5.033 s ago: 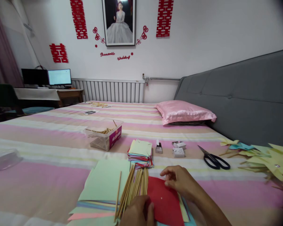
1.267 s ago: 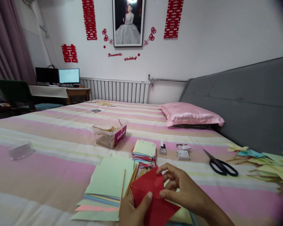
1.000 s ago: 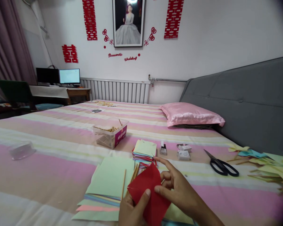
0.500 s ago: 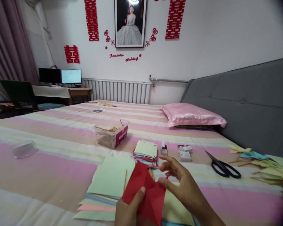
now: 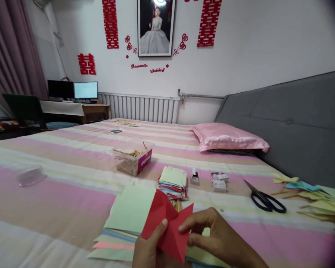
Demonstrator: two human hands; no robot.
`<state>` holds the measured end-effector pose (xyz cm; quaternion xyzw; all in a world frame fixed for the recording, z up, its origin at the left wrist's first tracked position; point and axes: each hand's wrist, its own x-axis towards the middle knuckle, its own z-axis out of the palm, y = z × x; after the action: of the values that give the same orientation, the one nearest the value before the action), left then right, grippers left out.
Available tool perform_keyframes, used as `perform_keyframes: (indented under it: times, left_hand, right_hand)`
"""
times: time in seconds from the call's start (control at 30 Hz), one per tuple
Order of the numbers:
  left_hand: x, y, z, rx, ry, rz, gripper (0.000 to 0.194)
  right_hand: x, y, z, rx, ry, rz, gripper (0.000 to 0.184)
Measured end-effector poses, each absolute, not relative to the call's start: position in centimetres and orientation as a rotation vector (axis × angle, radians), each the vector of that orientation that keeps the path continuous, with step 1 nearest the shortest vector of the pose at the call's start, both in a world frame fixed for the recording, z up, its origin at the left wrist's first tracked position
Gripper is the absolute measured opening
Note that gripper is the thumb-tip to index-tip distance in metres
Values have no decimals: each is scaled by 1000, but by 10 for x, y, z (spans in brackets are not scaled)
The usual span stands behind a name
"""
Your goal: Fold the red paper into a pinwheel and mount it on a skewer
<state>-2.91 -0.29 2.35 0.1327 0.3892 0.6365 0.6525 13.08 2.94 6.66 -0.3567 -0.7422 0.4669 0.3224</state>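
Creased, sharp-pointed red paper (image 5: 173, 234) — left hand (image 5: 147, 248) gripping it, right hand (image 5: 213, 231) bent at its edge, pinch unclear

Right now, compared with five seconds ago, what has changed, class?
The red paper has moved left, over the sticks, its flat sheet now bent into flaps. The left hand grips it; the right hand touches its right side. The scissors, plastic tub and pillow stayed put.

Head view, facing forward and down, bed (image 5: 78, 208) below, hands (image 5: 216, 236) close
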Motion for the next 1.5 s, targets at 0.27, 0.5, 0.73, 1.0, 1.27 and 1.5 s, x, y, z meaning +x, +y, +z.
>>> perform_keyframes:
  times: [0.27, 0.5, 0.73, 1.0, 1.27, 1.5]
  left_hand:
    - [-24, -4, 29, 452, 1054, 1489, 26]
    - [-27, -4, 25, 537, 1179, 1518, 32]
    - [-24, -6, 36, 553, 1253, 1515, 34]
    - [-22, -6, 37, 584, 1268, 1518, 31]
    - [-20, -8, 40, 595, 1292, 1525, 32]
    - [-11, -7, 41, 572, 1255, 1651, 29]
  right_hand:
    - [119, 28, 68, -892, -1764, 1322, 10]
    - [109, 28, 60, -1019, -1578, 1329, 12]
    - [105, 28, 55, -1075, -1513, 1299, 19]
    - [105, 28, 54, -1037, -1505, 1279, 20]
    - [107, 28, 61, -1050, -1546, 1190, 16]
    - [107, 28, 61, -1108, -1546, 1106, 19]
